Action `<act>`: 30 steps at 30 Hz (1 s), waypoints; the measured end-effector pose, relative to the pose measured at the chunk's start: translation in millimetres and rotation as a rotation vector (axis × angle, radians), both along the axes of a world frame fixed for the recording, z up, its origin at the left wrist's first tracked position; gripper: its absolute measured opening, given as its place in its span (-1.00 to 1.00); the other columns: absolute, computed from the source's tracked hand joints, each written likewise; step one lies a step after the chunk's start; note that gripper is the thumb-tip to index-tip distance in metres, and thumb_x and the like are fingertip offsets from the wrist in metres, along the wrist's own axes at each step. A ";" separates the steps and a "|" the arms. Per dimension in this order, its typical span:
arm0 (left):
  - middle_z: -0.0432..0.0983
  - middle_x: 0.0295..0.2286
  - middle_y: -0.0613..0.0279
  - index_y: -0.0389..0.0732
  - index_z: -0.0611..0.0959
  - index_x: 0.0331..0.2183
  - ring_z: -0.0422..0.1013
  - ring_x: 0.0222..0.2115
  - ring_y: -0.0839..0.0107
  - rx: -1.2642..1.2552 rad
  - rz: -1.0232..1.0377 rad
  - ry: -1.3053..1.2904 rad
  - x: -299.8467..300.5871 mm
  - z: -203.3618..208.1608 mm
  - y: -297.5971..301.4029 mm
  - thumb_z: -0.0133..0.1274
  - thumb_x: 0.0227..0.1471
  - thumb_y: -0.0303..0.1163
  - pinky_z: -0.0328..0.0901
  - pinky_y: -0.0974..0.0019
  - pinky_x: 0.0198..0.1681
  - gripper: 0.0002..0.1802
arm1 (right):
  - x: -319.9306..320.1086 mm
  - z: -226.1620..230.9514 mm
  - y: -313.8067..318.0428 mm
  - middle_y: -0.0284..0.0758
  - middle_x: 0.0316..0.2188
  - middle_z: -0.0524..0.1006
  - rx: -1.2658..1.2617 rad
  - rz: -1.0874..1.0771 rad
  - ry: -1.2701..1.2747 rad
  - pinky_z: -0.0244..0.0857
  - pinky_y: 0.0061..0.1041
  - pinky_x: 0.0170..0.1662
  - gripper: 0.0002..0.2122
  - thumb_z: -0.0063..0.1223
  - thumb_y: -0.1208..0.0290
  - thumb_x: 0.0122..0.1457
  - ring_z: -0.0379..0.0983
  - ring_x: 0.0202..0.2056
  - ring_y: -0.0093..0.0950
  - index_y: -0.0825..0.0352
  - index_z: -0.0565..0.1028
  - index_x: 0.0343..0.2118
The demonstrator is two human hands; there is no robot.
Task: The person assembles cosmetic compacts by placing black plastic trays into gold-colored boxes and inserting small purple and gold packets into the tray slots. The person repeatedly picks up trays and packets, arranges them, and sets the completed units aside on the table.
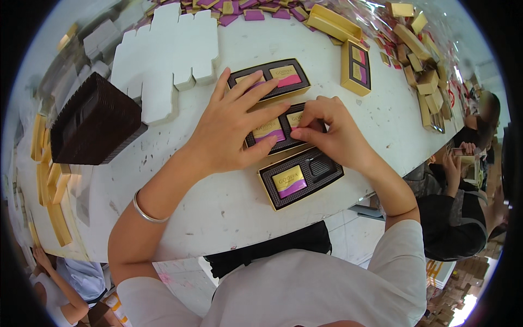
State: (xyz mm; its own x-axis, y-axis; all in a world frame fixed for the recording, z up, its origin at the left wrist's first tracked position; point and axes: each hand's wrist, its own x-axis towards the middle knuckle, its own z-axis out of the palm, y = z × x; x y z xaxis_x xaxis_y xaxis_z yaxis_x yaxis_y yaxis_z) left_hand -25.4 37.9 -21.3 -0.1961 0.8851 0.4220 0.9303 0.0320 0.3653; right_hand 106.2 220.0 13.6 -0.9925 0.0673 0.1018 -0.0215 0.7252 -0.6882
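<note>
Two bare hands meet over the middle one of three lidless gold-edged boxes lined up from near to far. The right hand (332,128) is closed in a pinch, thumb and forefinger brought together on the edge of a gold-wrapped piece (294,119) at the right compartment of the middle box (289,141). The left hand (234,122) is open with fingers spread, gripping nothing: its thumb touches the gold-and-purple piece (267,131) in the left compartment, while other fingers reach across the far box (289,90). As far as shows, the far box has both compartments filled, the middle one looks nearly settled, and the near box (311,186) is half done: a wrapped piece (290,181) sits on its left, and its right compartment is bare. Farther right stands another filled gold box (348,71), just beside an open gold tray (335,24). Across the white counter (212,212), a stack of dark brown trays (95,122) leans at left, near white card blanks (160,57); loose wrapped pieces (253,14) lie scattered along the far side.
</note>
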 end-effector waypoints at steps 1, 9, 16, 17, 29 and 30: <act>0.23 0.11 0.15 -0.03 0.55 -0.02 0.07 0.16 0.04 -0.006 -0.007 0.002 0.1 1.6 1.8 0.06 -0.14 -0.21 -0.31 -0.21 0.23 -0.46 | -0.6 -1.7 0.9 -0.40 -0.67 0.35 0.048 0.018 0.047 0.11 -0.51 -0.38 -0.82 0.22 0.50 -0.06 0.27 -0.54 -0.45 0.30 0.38 -0.58; 0.24 0.10 0.04 -0.09 0.55 -0.04 0.07 0.16 -0.02 -0.038 -0.014 -0.040 -1.0 8.7 0.3 0.02 -0.17 -0.21 -0.34 -0.20 0.22 -0.45 | -8.3 0.4 50.2 -0.43 -0.51 0.47 -0.214 -0.199 0.485 0.19 -0.58 -0.34 -0.94 0.10 0.53 0.07 0.31 -0.47 -0.63 0.37 0.47 -0.48; 0.24 0.10 0.03 -0.11 0.57 -0.06 0.08 0.15 -0.04 -0.035 -0.031 -0.035 -1.4 8.5 6.8 0.01 -0.17 -0.22 -0.33 -0.22 0.21 -0.46 | -29.7 -28.6 274.1 -0.33 -0.43 0.57 0.180 -0.496 0.097 0.32 -0.51 -0.25 -0.76 0.21 0.27 0.01 0.46 -0.36 -0.54 0.32 0.57 -0.33; 0.24 0.10 0.04 -0.11 0.57 -0.06 0.08 0.15 -0.04 -0.039 -0.025 -0.036 -0.9 8.5 5.4 0.01 -0.18 -0.21 -0.33 -0.22 0.21 -0.46 | -38.2 -39.2 269.1 -0.28 -0.38 0.58 0.278 -0.419 0.152 0.34 -0.43 -0.19 -0.69 0.22 0.20 -0.01 0.49 -0.29 -0.40 0.27 0.56 -0.24; 0.25 0.10 0.03 -0.11 0.57 -0.06 0.09 0.15 -0.03 -0.025 -0.025 -0.027 -0.9 8.0 4.5 0.01 -0.17 -0.23 -0.33 -0.20 0.22 -0.46 | -64.6 -30.4 272.7 -0.21 -0.25 0.55 0.487 -0.441 0.144 0.34 -0.46 -0.13 -0.73 0.12 0.39 0.06 0.49 -0.24 -0.37 0.32 0.53 -0.16; 0.24 0.10 0.04 -0.11 0.57 -0.06 0.09 0.16 -0.02 -0.025 -0.025 -0.023 -1.6 7.6 5.4 0.01 -0.17 -0.23 -0.33 -0.20 0.22 -0.47 | -53.7 -21.5 268.8 -0.25 -0.22 0.56 0.460 -0.419 0.150 0.35 -0.50 -0.12 -0.77 0.10 0.43 0.09 0.49 -0.24 -0.43 0.34 0.54 -0.17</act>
